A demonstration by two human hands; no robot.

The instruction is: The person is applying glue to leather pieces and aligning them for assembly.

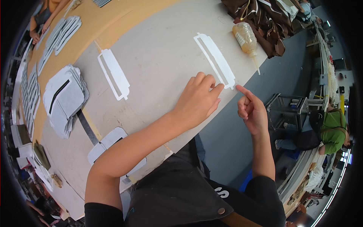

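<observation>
A white slotted strip [214, 60] lies flat along the front part of the worktable, with a long narrow opening down one side. My left hand [198, 98] hovers at the strip's near end, fingers bent and thumb apart, with nothing visible in it. At the table's edge, my right hand [252, 110] has its index finger stretched towards the strip's end tab, the other fingers curled. Whether either hand touches the strip is hard to tell. A second white slotted strip [116, 75] lies farther left. Under my left forearm is a partly hidden light grey panel [113, 139].
A squeeze bottle [245, 38] of amber liquid lies with its nozzle past the table edge [195, 129]. Brown material with zips [263, 25] is heaped behind it. Grey slotted panels [66, 96] are stacked left. One person [48, 17] works across the table; another [333, 130] is at right.
</observation>
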